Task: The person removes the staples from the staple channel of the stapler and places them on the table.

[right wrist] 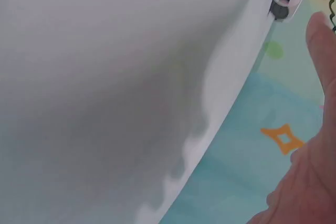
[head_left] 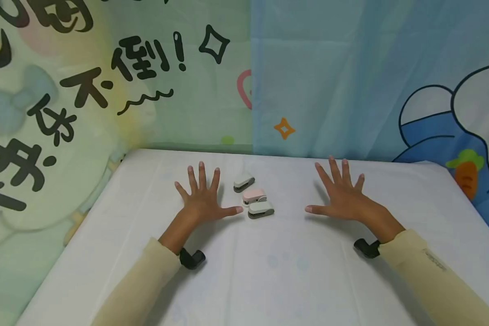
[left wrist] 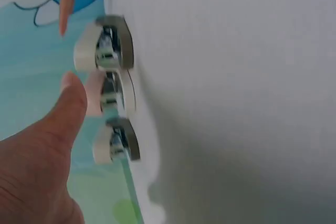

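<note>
Plainly, the left hand (head_left: 203, 204) and right hand (head_left: 345, 201) are holding nothing, their fingers standing wide apart. The left thumb (head_left: 230, 211) is pointing towards the near stapler (head_left: 261, 208), so a careless rightward sweep could be knocking it askew. Between the hands, nearer the left, it is sitting on the tabletop (head_left: 293, 280) with a pink stapler (head_left: 253, 195) and a far stapler (head_left: 243, 182), the outer two showing whitish tops over grey bases.
</note>
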The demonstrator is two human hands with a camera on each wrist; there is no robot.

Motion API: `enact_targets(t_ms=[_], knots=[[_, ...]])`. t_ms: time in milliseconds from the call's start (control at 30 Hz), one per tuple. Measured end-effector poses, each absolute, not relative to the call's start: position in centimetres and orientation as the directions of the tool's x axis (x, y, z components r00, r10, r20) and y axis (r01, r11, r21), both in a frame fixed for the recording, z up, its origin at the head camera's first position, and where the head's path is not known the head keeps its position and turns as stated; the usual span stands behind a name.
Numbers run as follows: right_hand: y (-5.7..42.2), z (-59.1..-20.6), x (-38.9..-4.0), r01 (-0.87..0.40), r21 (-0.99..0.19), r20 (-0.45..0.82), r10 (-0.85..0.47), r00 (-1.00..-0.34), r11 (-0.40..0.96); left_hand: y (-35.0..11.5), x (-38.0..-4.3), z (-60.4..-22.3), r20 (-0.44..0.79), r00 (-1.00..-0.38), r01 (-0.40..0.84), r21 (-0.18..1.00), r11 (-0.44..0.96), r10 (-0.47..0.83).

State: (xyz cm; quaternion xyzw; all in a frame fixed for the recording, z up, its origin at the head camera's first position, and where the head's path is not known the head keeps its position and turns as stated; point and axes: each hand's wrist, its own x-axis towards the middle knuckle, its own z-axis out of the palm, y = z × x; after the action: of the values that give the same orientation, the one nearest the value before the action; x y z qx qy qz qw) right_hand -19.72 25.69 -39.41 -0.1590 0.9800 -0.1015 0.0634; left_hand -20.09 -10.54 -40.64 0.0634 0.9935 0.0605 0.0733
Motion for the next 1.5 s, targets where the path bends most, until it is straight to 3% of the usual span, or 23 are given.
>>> enact_targets(t_ms=[133, 267, 400, 633, 800, 1200, 1500], knots=[[24.0, -39.2, -20.1, -0.355, -0.231, -0.062, -0.378, -0.924, 0.906, -9.6, -19.0, -40.8, -0.083, -0.987, 0.131, 0.116, 0.985, 0.141], [22.0, -39.1, -20.3, -0.421, -0.224, -0.081, -0.447, -0.891, 0.879, -8.2, -18.0, -40.5, -0.067, -0.983, 0.157, 0.204, 0.966, 0.174], [19.3, -38.9, -20.4, -0.486, -0.308, -0.097, -0.535, -0.839, 0.818, -7.2, -17.4, -40.2, -0.077, -0.968, 0.21, 0.28, 0.937, 0.24], [15.2, -38.4, -20.2, -0.579, -0.448, 0.022, -0.64, -0.768, 0.681, -5.8, -18.1, -40.7, -0.093, -0.927, 0.303, 0.386, 0.871, 0.364], [13.7, -38.4, -20.0, -0.594, -0.501, -0.025, -0.696, -0.717, 0.629, -5.3, -18.5, -41.2, -0.126, -0.909, 0.306, 0.444, 0.842, 0.397], [12.6, -38.6, -19.2, -0.595, -0.458, 0.009, -0.666, -0.746, 0.661, -5.0, -18.6, -41.7, -0.062, -0.91, 0.324, 0.514, 0.794, 0.411], [13.6, -38.5, -18.2, -0.594, -0.456, 0.024, -0.658, -0.752, 0.662, -5.1, -18.3, -42.2, -0.013, -0.889, 0.341, 0.651, 0.678, 0.458]])
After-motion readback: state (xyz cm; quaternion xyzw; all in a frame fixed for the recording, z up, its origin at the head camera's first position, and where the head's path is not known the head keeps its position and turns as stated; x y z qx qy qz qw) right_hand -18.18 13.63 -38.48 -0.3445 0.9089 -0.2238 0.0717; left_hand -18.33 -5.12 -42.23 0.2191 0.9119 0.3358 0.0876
